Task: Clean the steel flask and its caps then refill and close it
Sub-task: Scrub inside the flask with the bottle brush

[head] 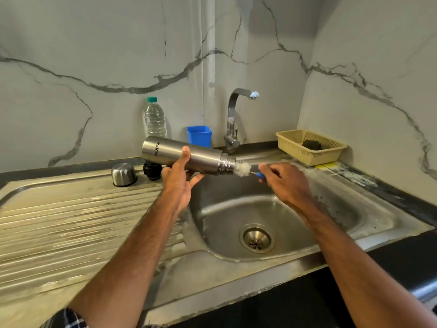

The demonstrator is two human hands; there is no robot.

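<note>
My left hand grips the steel flask from below, thumb over its side, holding it nearly level above the sink's left rim with the open threaded mouth pointing right. A white bottle brush has its bristle head at the mouth, partly inside. My right hand grips the brush's blue handle. The steel outer cap stands upside down on the drainboard, and the black inner cap sits beside it, partly hidden behind the flask.
The steel sink with its drain lies under my hands, tap behind it, no water running. A plastic water bottle and blue cup stand at the wall. A beige basket holding a dark scrubber sits at right.
</note>
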